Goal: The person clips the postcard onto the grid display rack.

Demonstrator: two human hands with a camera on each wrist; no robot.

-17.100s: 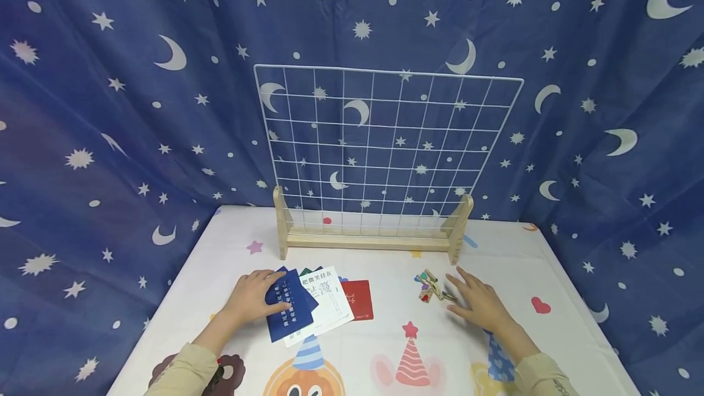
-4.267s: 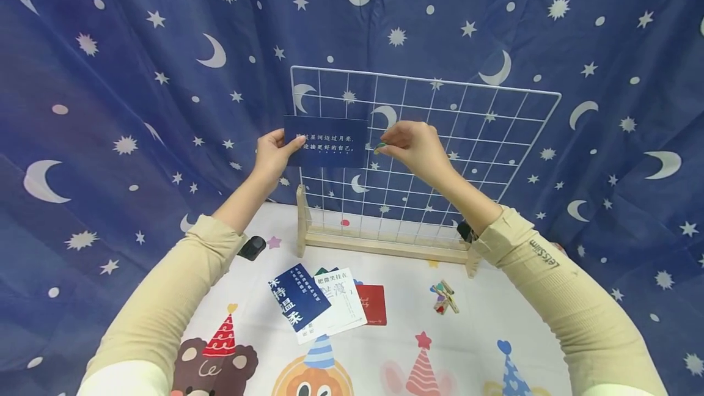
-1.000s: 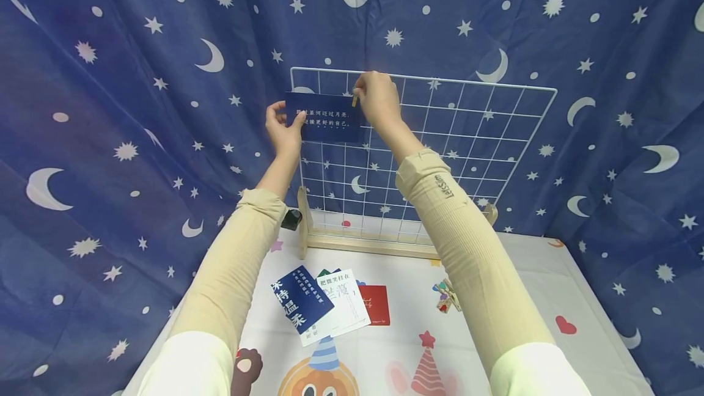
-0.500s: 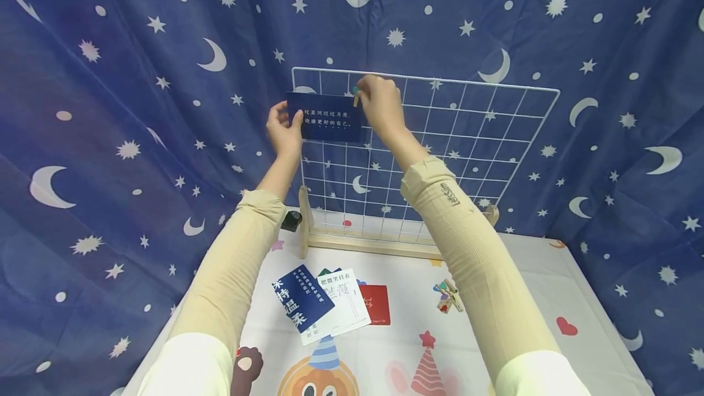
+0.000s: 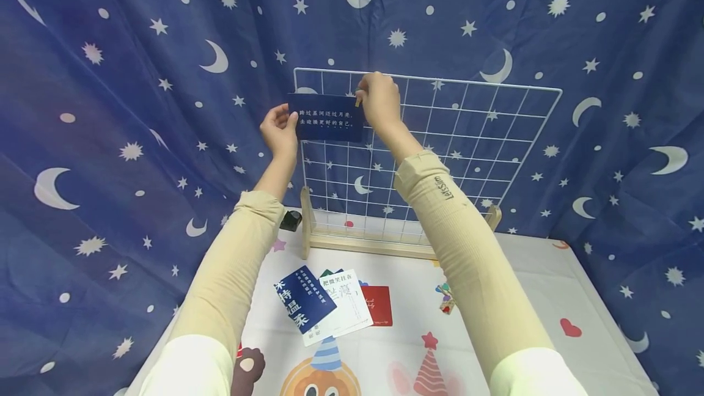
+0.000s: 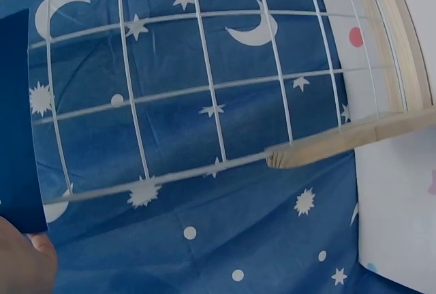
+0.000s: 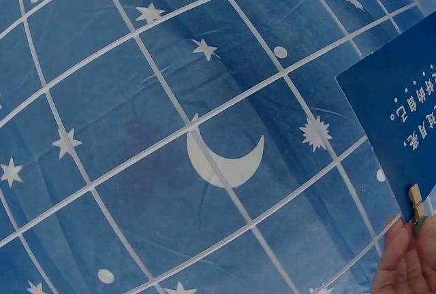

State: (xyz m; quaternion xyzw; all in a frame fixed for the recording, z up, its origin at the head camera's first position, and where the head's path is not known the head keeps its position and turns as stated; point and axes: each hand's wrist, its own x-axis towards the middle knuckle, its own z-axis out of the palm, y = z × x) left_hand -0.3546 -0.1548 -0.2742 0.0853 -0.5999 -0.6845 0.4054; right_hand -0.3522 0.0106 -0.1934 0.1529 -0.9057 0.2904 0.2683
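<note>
The clip (image 7: pixel 416 202) is pinched by the R grip (image 5: pixel 381 102) at the upper R corner of the blue card (image 5: pixel 330 118), whose L edge is pinched by the L grip (image 5: pixel 279 130), up in front of the wire grid (image 7: pixel 253 224), upper L part. If card but no wire is caught by the clip (can't tell), a drop to the tabletop (image 5: pixel 539 274) is risked on release; if wire's caught too, the unclipped L end could still be swung down by its own wt.
</note>
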